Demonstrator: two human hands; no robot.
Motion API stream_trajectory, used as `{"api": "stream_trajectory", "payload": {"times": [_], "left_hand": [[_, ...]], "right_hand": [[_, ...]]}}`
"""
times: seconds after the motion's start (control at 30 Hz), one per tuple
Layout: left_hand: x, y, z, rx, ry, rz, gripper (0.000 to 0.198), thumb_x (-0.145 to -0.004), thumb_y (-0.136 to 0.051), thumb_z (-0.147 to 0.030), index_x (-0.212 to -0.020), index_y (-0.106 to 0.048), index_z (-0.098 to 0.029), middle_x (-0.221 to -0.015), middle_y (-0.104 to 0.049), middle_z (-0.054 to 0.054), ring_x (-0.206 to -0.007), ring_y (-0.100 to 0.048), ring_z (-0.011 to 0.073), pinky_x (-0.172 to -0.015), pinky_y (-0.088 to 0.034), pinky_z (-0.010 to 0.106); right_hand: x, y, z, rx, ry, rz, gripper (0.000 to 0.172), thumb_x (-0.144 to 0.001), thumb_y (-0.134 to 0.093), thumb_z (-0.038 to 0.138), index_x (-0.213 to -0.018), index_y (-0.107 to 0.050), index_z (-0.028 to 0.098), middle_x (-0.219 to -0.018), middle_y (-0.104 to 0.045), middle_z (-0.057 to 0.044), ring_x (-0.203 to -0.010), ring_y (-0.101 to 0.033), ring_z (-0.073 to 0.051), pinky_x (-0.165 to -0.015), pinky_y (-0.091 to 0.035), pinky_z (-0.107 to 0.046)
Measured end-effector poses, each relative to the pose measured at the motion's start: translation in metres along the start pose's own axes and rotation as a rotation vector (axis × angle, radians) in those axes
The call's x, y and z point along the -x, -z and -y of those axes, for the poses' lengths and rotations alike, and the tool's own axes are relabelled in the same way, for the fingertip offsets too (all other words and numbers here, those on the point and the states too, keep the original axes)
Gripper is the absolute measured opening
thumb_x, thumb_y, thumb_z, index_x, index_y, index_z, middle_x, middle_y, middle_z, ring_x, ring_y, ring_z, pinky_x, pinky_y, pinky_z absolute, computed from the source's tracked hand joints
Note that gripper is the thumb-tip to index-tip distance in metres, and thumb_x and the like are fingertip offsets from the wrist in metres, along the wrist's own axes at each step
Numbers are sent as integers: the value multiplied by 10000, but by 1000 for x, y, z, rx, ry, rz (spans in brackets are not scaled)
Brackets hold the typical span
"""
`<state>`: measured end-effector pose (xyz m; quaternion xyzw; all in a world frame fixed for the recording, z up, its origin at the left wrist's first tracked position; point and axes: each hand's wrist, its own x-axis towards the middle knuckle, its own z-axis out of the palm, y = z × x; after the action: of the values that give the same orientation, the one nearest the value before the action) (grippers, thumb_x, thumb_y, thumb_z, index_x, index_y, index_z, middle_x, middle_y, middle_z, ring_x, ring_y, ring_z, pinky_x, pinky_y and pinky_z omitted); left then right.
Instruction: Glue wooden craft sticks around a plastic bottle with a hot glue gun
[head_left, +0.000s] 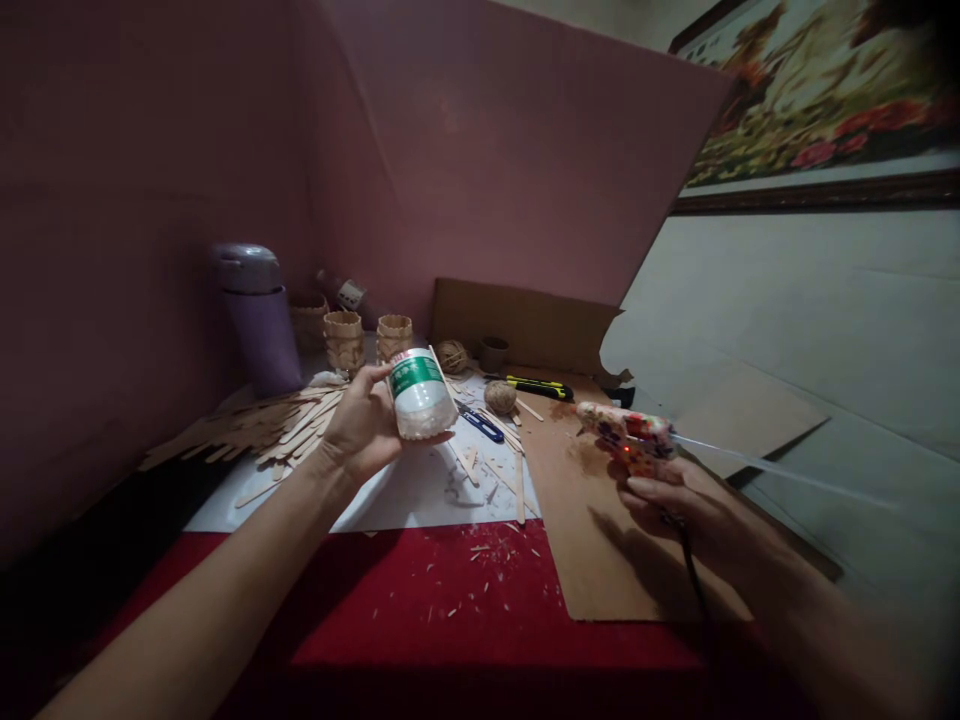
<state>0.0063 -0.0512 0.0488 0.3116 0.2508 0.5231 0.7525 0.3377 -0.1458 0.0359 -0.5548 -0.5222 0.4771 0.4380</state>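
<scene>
My left hand (365, 425) is closed around a cut plastic bottle (421, 392) with a green and white label, held tilted above the white paper. A wooden craft stick (442, 370) stands along the bottle's right side. On the right, my right hand (671, 495) grips a flower-patterned hot glue gun (628, 430) by its handle. Its nozzle points left, a small red light glows on it, and a clear glue stick (739, 458) sticks out of its back. The gun is apart from the bottle, over the cardboard.
Craft sticks (285, 425) lie piled at left beside a purple flask (262, 330). Behind stand stick-covered cups (343, 340). Twine balls (500, 397), a blue cutter (480, 422) and a yellow-black cutter (538, 387) lie near the cardboard sheet (600, 560). Wood scraps litter the red cloth (420, 610).
</scene>
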Motion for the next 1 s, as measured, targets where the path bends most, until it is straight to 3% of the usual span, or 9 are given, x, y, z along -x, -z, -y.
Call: {"api": "stream_trajectory", "payload": {"times": [0.1, 0.2, 0.37, 0.47, 0.53, 0.63, 0.83, 1.0], "left_hand": [[2, -6, 7, -4, 37, 26, 373, -873, -495, -316, -1189, -608, -153, -1046, -689, 144, -871, -684, 295, -788, -561, 564], [2, -9, 14, -40, 66, 25, 303, -898, -531, -287, -1131, -634, -122, -938, -705, 138, -755, -683, 247, -727, -586, 480], [0, -5, 25, -83, 96, 16, 240, -860, -635, -248, -1042, -687, -102, -848, -733, 121, -682, -689, 198, -648, -572, 315], [-2, -6, 30, -85, 92, 51, 179, -823, -672, -237, -940, -709, -106, -788, -735, 94, -638, -682, 181, -619, -558, 281], [-2, -8, 32, -97, 62, 61, 146, -805, -685, -233, -880, -706, -110, -761, -731, 81, -624, -679, 177, -605, -554, 270], [-1, -12, 33, -131, 13, 14, 180, -822, -672, -247, -946, -699, -119, -814, -743, 87, -682, -702, 199, -633, -571, 287], [-2, -14, 25, -72, 37, -61, 367, -940, -511, -440, -1026, -671, -122, -822, -742, 121, -655, -709, 241, -605, -594, 378], [-1, -18, 22, -70, 36, -103, 342, -975, -420, -317, -1028, -680, -102, -783, -730, 107, -571, -672, 180, -541, -563, 294]], "right_hand": [[6, -27, 8, -79, -19, 114, 416, -700, -798, 466, -973, -644, 192, -590, -385, 65, -468, -276, -68, -421, -224, -213], [9, -55, 6, -73, -10, 189, 365, -780, -729, 523, -858, -623, 183, -585, -415, 44, -491, -350, -82, -445, -272, -225], [7, -85, 7, 71, 98, 313, 412, -815, -659, 610, -799, -594, 203, -625, -431, 28, -520, -325, -90, -443, -246, -239], [1, -96, 19, 39, 170, 360, 428, -814, -660, 609, -726, -531, 211, -612, -391, 40, -513, -302, -85, -445, -234, -247], [-4, -102, 26, 5, 194, 383, 414, -796, -691, 592, -744, -522, 218, -617, -391, 46, -510, -303, -83, -450, -248, -249], [-14, -110, 27, -21, 183, 394, 445, -798, -683, 609, -716, -481, 222, -583, -375, 56, -489, -286, -79, -437, -225, -245], [-25, -108, 2, -127, 208, 402, 535, -878, -532, 678, -663, -441, 196, -532, -358, 60, -435, -283, -54, -408, -202, -233], [-22, -101, -10, -195, 205, 357, 487, -902, -536, 632, -720, -487, 184, -593, -384, 50, -445, -301, -52, -399, -214, -226]]}}
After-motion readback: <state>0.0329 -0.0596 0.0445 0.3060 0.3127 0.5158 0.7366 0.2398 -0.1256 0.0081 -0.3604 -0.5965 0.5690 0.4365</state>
